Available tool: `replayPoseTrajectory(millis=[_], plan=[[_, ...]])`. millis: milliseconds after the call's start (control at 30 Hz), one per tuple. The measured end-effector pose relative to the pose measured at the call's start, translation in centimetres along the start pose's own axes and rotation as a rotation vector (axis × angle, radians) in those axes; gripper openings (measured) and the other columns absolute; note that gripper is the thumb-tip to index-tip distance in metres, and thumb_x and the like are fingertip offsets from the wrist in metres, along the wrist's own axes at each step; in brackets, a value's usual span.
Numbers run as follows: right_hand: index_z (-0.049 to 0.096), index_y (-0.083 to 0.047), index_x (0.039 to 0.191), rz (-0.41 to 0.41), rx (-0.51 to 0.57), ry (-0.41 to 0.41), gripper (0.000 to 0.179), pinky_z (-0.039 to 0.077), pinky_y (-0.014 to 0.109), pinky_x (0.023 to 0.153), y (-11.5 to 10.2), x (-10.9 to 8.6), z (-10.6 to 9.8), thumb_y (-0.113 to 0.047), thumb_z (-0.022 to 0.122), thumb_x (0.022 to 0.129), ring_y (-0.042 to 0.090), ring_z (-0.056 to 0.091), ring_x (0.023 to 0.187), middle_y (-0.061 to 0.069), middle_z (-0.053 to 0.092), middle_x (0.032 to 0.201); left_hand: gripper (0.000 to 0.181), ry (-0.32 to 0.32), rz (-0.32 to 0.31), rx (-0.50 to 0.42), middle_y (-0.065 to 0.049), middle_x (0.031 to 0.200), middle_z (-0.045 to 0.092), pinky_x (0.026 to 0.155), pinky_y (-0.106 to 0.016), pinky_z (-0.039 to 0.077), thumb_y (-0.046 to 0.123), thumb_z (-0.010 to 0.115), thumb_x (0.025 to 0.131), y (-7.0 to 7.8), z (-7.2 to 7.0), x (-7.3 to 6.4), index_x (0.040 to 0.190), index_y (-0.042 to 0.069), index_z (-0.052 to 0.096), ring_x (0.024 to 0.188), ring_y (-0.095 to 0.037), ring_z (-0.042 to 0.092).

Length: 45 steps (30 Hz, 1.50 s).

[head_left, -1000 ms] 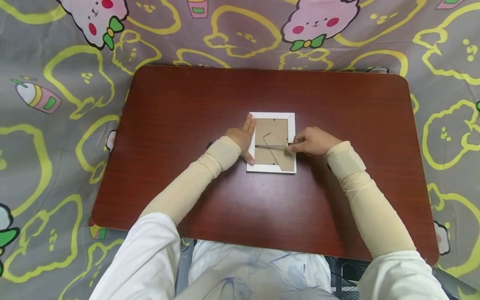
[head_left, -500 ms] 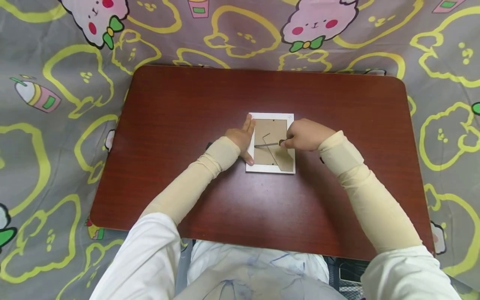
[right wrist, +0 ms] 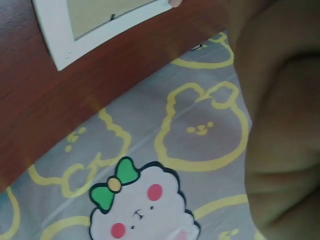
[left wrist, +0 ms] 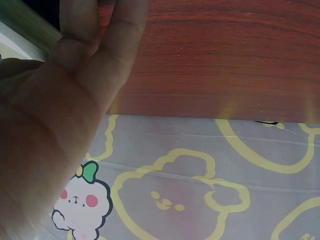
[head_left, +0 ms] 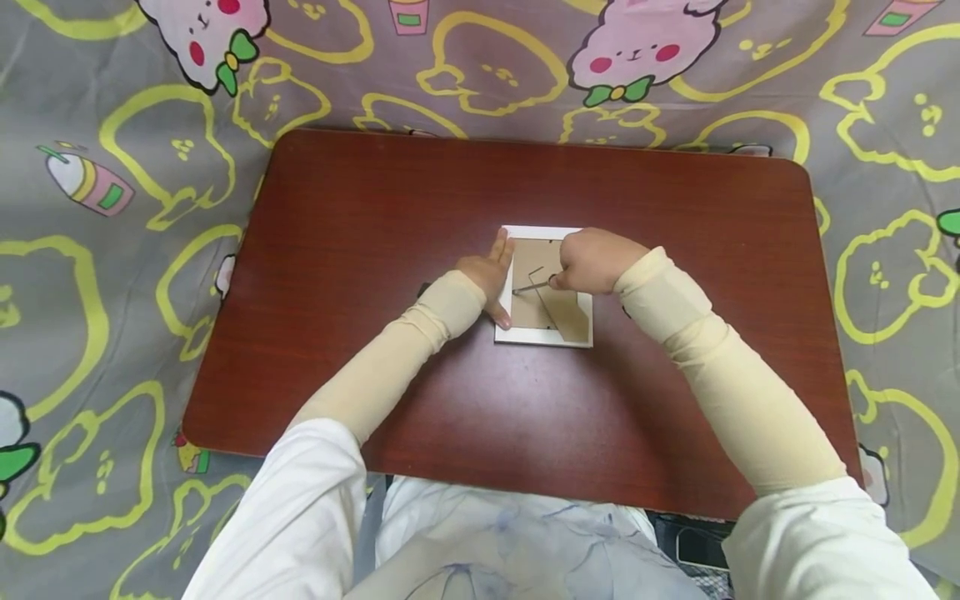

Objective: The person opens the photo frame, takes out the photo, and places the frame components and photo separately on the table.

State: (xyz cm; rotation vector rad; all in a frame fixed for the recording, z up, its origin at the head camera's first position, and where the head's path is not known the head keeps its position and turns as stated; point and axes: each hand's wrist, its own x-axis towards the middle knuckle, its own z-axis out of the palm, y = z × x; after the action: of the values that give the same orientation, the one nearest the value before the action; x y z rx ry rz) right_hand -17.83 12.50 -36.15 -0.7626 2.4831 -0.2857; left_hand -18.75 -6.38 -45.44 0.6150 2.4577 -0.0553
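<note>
A white picture frame [head_left: 543, 336] lies face down near the middle of the table, its brown backing board [head_left: 531, 312] upward. My left hand [head_left: 486, 275] rests along the frame's left border, fingers straight and thumb spread toward the near corner. My right hand [head_left: 596, 261] grips a screwdriver [head_left: 531, 287] over the frame's right side and hides the handle. The thin metal shaft slants across the board, its tip at the backing's left edge beside my left hand. The right wrist view shows one frame corner with a small dark tab [right wrist: 112, 17] at the backing's edge.
The reddish-brown table [head_left: 375, 208] has rounded corners and spreads out around the frame. Patterned grey cloth [head_left: 495, 50] hangs behind it and at both sides. A dark, flat object [head_left: 701, 546] sits below the front edge at the right.
My right hand has moved left and farther from my body over the frame, swinging the screwdriver's handle end away from me. The tip stays at the left edge. My left hand keeps its place.
</note>
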Motion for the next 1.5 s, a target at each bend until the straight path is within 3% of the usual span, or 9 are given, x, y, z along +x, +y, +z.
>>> replayPoseTrajectory(millis=[500,800,867,1033,1133,1200,1333,1400,1500], plan=[[0.066,-0.002,0.078,0.073,-0.061,-0.035,0.018,0.052,0.046,0.077,-3.9,0.7,-1.8,-0.017,0.067,0.087,0.03,0.059,0.075,0.008,0.062,0.073,0.151,-0.034,-0.013,0.023,-0.017,0.165,-0.02,0.083,-0.039,0.054,0.061,0.088,0.062,0.2,-0.2,0.4,0.16,0.005,-0.012,0.108,-0.029,0.063],[0.069,-0.006,0.084,0.139,-0.077,-0.113,0.009,0.051,0.038,0.069,-6.4,2.2,-2.1,-0.008,0.06,0.086,0.026,0.059,0.081,0.01,0.066,0.085,0.152,-0.037,-0.017,0.018,-0.018,0.165,-0.018,0.081,-0.039,0.055,0.06,0.09,0.062,0.2,0.3,0.6,0.16,0.003,-0.01,0.1,-0.028,0.064],[0.072,-0.006,0.097,0.145,-0.089,-0.129,0.017,0.051,0.038,0.073,-7.0,2.4,-2.3,-0.007,0.057,0.088,0.028,0.06,0.086,0.013,0.068,0.095,0.151,-0.031,-0.009,-0.001,-0.019,0.165,-0.016,0.081,-0.038,0.055,0.06,0.09,0.062,0.1,0.2,0.3,0.16,0.002,-0.01,0.096,-0.028,0.064],[0.069,-0.007,0.12,0.157,-0.117,-0.153,0.031,0.052,0.043,0.084,-8.5,2.9,-2.9,-0.018,0.052,0.096,0.03,0.06,0.102,0.015,0.066,0.115,0.14,-0.062,-0.032,-0.094,-0.016,0.166,0.018,0.097,-0.035,0.048,0.054,0.091,0.066,0.1,-0.5,-0.4,0.16,-0.001,0.003,0.112,-0.028,0.06],[0.069,-0.008,0.108,0.166,-0.129,-0.156,0.025,0.052,0.042,0.08,-9.0,2.9,-3.2,-0.021,0.052,0.097,0.028,0.059,0.097,0.012,0.065,0.106,0.129,-0.083,-0.046,-0.118,-0.013,0.159,0.036,0.102,-0.033,0.045,0.053,0.091,0.067,0.0,-0.8,-0.4,0.16,0.002,0.017,0.12,-0.025,0.056],[0.069,-0.008,0.109,0.166,-0.133,-0.158,0.025,0.053,0.042,0.08,-9.1,2.8,-3.3,-0.021,0.051,0.098,0.028,0.06,0.097,0.011,0.065,0.106,0.128,-0.077,-0.037,-0.121,-0.012,0.16,0.035,0.101,-0.033,0.046,0.053,0.091,0.067,0.0,-0.8,-0.4,0.16,0.003,0.018,0.117,-0.025,0.057],[0.07,-0.007,0.118,0.153,-0.117,-0.136,0.03,0.053,0.044,0.082,-8.2,2.3,-3.1,-0.02,0.051,0.099,0.031,0.062,0.099,0.014,0.067,0.109,0.144,-0.051,-0.017,-0.11,-0.015,0.168,0.005,0.092,-0.035,0.051,0.054,0.092,0.065,0.1,-0.7,-0.5,0.161,0.002,-0.002,0.11,-0.027,0.061],[0.072,-0.005,0.109,0.147,-0.097,-0.108,0.024,0.054,0.043,0.078,-7.0,1.7,-3.0,-0.017,0.057,0.096,0.03,0.064,0.091,0.014,0.069,0.101,0.147,-0.038,-0.001,-0.07,-0.016,0.167,-0.01,0.086,-0.037,0.054,0.057,0.09,0.065,0.0,-0.7,-0.6,0.16,0.003,-0.008,0.111,-0.029,0.061],[0.069,-0.004,0.081,0.143,-0.03,-0.085,0.015,0.052,0.038,0.065,-4.4,0.7,-2.3,-0.016,0.066,0.089,0.023,0.064,0.068,0.01,0.069,0.076,0.147,-0.028,0.014,-0.009,-0.017,0.166,-0.017,0.08,-0.039,0.056,0.06,0.088,0.064,0.1,-0.5,-0.8,0.16,0.003,-0.008,0.121,-0.03,0.058]])
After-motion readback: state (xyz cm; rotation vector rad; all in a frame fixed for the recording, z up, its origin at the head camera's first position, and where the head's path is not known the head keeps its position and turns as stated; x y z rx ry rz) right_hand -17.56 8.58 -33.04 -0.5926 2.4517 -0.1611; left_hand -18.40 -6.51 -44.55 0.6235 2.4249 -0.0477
